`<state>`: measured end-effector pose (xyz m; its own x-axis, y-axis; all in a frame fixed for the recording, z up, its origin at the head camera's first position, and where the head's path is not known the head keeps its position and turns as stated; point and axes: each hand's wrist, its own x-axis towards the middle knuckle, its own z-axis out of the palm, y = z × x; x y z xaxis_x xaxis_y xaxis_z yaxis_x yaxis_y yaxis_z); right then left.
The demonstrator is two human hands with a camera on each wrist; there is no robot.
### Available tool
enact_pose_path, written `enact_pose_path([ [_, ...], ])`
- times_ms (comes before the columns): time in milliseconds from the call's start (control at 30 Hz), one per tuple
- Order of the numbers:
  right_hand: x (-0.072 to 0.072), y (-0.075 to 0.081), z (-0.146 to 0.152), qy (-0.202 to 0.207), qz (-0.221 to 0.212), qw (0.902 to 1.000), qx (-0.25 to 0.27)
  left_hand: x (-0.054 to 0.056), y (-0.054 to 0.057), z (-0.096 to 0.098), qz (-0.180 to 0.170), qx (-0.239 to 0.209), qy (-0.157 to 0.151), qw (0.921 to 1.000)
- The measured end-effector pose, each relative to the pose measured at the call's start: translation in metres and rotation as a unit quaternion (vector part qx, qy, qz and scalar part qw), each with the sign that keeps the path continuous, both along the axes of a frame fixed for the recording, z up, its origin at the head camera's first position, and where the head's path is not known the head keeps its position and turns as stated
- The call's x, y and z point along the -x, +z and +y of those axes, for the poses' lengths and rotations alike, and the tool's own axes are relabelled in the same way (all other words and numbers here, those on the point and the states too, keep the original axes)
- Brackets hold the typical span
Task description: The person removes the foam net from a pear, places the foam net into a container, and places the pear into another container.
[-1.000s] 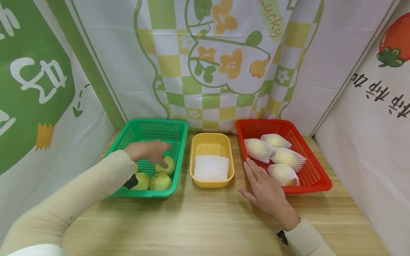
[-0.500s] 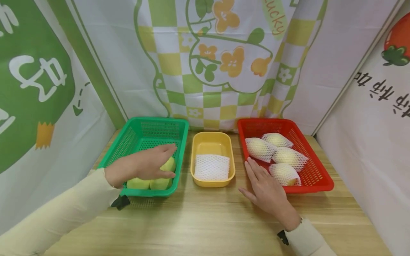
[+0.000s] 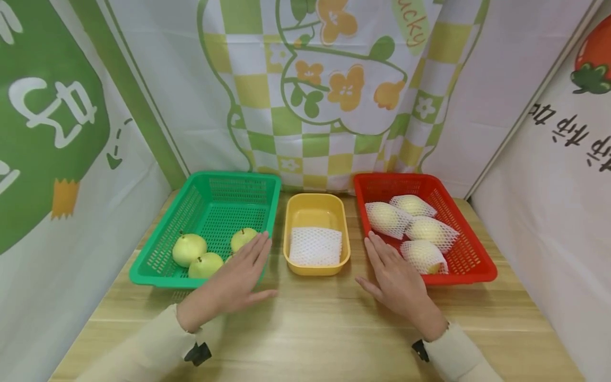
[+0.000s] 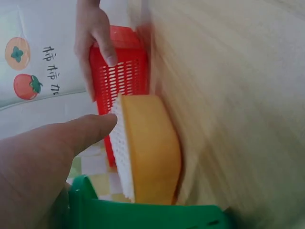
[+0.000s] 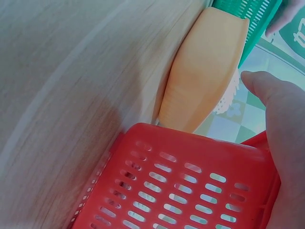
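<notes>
My left hand (image 3: 234,281) lies with straight fingers over the front right corner of the green basket (image 3: 234,189) and holds nothing. Several yellow-green round fruits with stems, which look like pears (image 3: 189,249), sit at that basket's front; the hand partly covers some. My right hand (image 3: 398,281) rests, fingers straight, at the front left edge of the red basket (image 3: 470,278). Inside the red basket lie several similar fruits in white foam nets (image 3: 424,257). In the right wrist view the thumb (image 5: 281,105) stands apart from the basket's perforated wall.
Between the baskets stands a yellow box (image 3: 317,271) with flat white foam nets (image 3: 315,246) in its front half. All three containers are on a wooden table (image 3: 324,329). A patterned curtain (image 3: 320,143) hangs behind, and printed cloth walls close both sides.
My left hand has drawn back from above the fruits toward the basket's front right corner, uncovering fruits on the left. The right hand stays by the red basket. The head view tilts slightly.
</notes>
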<state>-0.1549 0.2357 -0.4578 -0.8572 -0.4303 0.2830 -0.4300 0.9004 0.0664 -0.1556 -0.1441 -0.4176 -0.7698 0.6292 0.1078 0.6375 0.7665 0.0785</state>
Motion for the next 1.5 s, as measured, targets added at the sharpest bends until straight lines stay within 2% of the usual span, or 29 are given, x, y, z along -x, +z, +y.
enact_pose_path([
  [133, -0.001, -0.001, 0.002, -0.002, 0.0, 1.0, 0.002, -0.002, -0.017, 0.006, 0.036, 0.001, 0.012, 0.9993],
  [267, -0.003, -0.001, 0.003, -0.003, -0.002, 1.0, 0.002, -0.002, -0.027, 0.01, 0.055, 0.006, 0.026, 0.9981],
  [500, -0.001, 0.006, 0.003, 0.02, -0.022, 0.9994, 0.02, 0.0, -0.032, 0.01, 0.082, 0.014, 0.042, 0.9957],
  [567, -0.001, 0.011, 0.003, 0.024, -0.042, 0.998, 0.041, 0.001, -0.032, 0.009, 0.085, 0.011, 0.042, 0.9954],
  [667, -0.001, 0.021, 0.004, 0.017, -0.094, 0.9914, 0.089, 0.001, -0.032, 0.008, 0.092, 0.012, 0.042, 0.9948],
  [800, -0.001, 0.044, 0.013, -0.022, -0.155, 0.9782, 0.136, 0.0, -0.033, 0.008, 0.096, 0.015, 0.044, 0.9943],
  [867, 0.002, 0.059, 0.024, -0.045, -0.159, 0.9757, 0.144, 0.0, -0.033, 0.008, 0.097, 0.015, 0.043, 0.9942],
  [1000, 0.011, 0.084, 0.052, -0.115, -0.169, 0.9677, 0.147, 0.001, -0.033, 0.009, 0.1, 0.012, 0.041, 0.9941],
  [1100, 0.022, 0.092, 0.072, -0.178, -0.203, 0.9537, 0.132, 0.0, -0.032, 0.008, 0.102, 0.012, 0.042, 0.9939],
  [1200, 0.033, 0.089, 0.087, -0.223, -0.241, 0.937, 0.119, 0.0, -0.033, 0.007, 0.101, 0.013, 0.043, 0.9938],
  [1267, 0.039, 0.081, 0.093, -0.246, -0.259, 0.9265, 0.119, 0.0, -0.033, 0.007, 0.101, 0.014, 0.044, 0.9938],
  [1500, 0.048, 0.047, 0.1, -0.276, -0.298, 0.9044, 0.131, 0.001, -0.033, 0.008, 0.101, 0.017, 0.044, 0.9937],
])
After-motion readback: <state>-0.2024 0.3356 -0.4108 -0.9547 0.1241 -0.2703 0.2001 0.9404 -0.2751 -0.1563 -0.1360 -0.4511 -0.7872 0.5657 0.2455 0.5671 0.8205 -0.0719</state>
